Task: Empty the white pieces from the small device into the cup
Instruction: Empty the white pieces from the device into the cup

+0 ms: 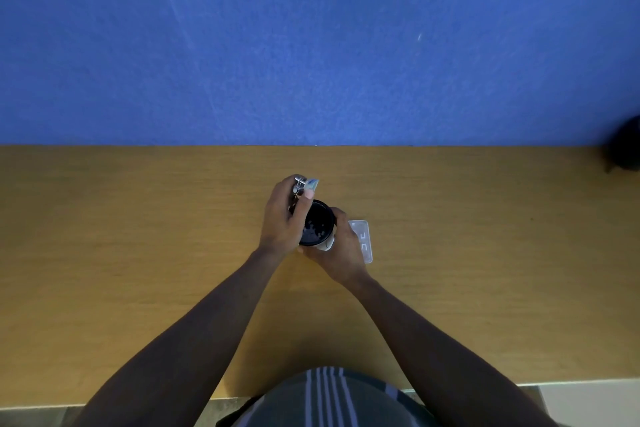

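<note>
A dark cup (318,222) stands on the wooden table (138,236) near its middle, with several small white pieces visible inside it. My right hand (341,248) wraps around the cup's right side and holds it. My left hand (285,215) grips a small metal device (300,184) with a pale blue part, held just above the cup's far left rim. Most of the device is hidden behind my fingers.
A clear flat plastic case (363,239) lies on the table just right of my right hand. A blue wall panel (311,45) rises behind the table. A dark object (625,149) sits at the far right edge.
</note>
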Available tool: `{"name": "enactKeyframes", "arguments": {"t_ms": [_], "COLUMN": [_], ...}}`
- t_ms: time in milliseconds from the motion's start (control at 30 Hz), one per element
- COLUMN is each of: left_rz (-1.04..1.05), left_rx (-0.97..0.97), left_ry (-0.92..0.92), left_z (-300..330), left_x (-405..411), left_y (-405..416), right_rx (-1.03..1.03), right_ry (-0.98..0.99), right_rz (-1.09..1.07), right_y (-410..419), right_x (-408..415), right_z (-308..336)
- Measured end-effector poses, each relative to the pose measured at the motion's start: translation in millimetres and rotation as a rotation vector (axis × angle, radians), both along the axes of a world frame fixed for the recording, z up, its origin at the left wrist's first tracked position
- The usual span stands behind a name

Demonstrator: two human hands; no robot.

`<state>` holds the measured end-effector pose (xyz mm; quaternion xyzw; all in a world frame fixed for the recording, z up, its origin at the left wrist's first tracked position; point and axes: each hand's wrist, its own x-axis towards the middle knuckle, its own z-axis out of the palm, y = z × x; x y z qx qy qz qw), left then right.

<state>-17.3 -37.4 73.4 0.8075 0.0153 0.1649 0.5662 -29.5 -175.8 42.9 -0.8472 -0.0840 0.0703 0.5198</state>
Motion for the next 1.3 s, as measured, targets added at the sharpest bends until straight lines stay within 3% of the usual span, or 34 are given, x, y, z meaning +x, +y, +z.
{"name": "enactKeyframes", "arguments": {"t_ms": [200,433,767,1067,1200,1300], "left_rz": [-0.1,-0.202,-0.289,-0.302,-0.288,-0.232], "left_rx": [0.385,0.697,0.798,0.772,0.665,0.464], "left_ry": [-0.071,-0.114,-0.129,-0.115,-0.089,-0.02], "left_z": [1.1,-0.6,-5.9,-12.1,-11.4,-11.1], "left_x": [-0.5,-0.4,4.9,3.4,0.1,-2.2], "left_y": [3.3,0.2,0.0,2.1,0.7,-1.5], "right_rx": [0.005,0.021,0.017,0.013,0.035,0.046], "right_ry": [0.007,0.092,0.08,0.053,0.059,0.054], "right_rz": [-0.01,-0.039,-0.037,-0.044,-0.056,-0.057], "right_y": [-1.2,-2.5,-3.1,-3.9,-4.6,-7.7], "right_x": [-0.8,-0.2,1.2,-0.4,-0.2,-1.1], "right_z": [1.0,-2.1,-4.4,-7.1,-6.2,-6.9]}}
